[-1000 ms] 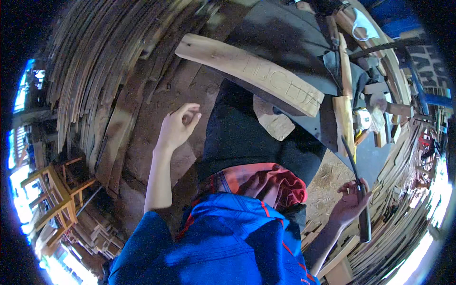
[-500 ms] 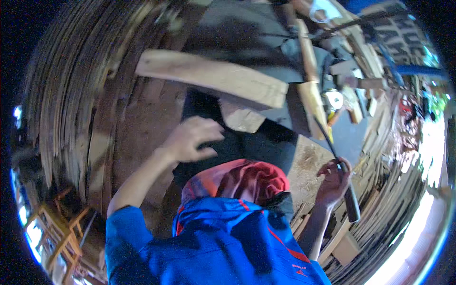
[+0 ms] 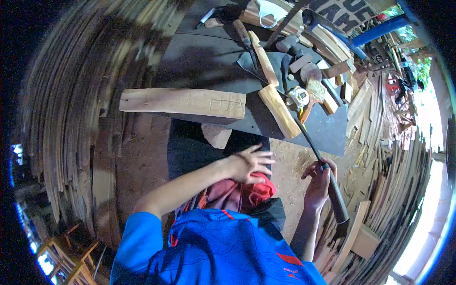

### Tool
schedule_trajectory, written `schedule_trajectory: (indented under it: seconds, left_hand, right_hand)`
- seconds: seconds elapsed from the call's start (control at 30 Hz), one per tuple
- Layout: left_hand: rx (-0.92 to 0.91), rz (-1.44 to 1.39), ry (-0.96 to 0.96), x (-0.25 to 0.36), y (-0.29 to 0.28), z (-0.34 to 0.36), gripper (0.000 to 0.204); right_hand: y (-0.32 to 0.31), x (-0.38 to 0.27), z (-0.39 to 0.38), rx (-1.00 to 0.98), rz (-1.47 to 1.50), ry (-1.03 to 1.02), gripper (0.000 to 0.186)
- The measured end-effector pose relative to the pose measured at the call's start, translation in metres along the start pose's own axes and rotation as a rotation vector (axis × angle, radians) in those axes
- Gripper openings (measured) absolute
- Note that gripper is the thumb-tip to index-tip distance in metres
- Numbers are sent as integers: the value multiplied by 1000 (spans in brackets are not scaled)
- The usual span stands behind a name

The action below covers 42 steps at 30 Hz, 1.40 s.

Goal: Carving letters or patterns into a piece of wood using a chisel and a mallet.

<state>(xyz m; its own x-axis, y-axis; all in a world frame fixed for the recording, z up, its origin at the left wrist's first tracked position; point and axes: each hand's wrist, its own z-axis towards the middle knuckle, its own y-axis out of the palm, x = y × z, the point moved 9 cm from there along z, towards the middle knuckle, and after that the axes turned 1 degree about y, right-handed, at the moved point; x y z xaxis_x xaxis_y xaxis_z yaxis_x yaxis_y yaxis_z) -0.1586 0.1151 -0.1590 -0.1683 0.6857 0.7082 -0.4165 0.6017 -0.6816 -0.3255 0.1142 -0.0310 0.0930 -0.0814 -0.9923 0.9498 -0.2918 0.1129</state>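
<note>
In my right hand [image 3: 319,183] is a slim dark-bladed tool [image 3: 336,197] with a thick dark grey handle. The fingers wrap the handle near where the blade begins, and the blade points up and left toward the table. My left hand [image 3: 249,165] is over my lap, fingers spread, holding nothing, just above a bunched red cloth [image 3: 260,191]. Beyond it a long pale wood beam [image 3: 183,102] lies along the near edge of the dark table [image 3: 199,57], with carved marks on its face. A yellowish wood piece [image 3: 279,111] sits right of the beam, near the blade's tip.
A tape measure [image 3: 298,96], a brush [image 3: 313,92] and a wooden-handled chisel [image 3: 242,33] lie on the table among wood offcuts. Farther back is a white face mask [image 3: 270,12]. Stacked planks line the left [image 3: 71,118] and right [image 3: 380,190]. A wood block [image 3: 216,135] is below the beam.
My left hand has moved right and down, over the red cloth. My right hand keeps its grip on the tool. The view has shifted, showing more of the table's right side.
</note>
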Motion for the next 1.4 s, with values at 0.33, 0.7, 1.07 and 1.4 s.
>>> schedule_trajectory:
  seconds: [0.33,0.7,1.07,1.4]
  left_hand:
    - [-293,-152,-131,42,40,28,57]
    - [467,170,-608,23,-168,-124,22]
    - [1214,360,-1317,-63,-246,-410,69]
    - [1085,369,-1309,-66,-238,-353,69]
  right_hand:
    - [-4,21,-1,-68,112,24,46]
    - [43,44,27,-180,-27,53,51]
    - [90,55,40,-271,-1,14,43]
    - [76,47,42,-210,4,34,47]
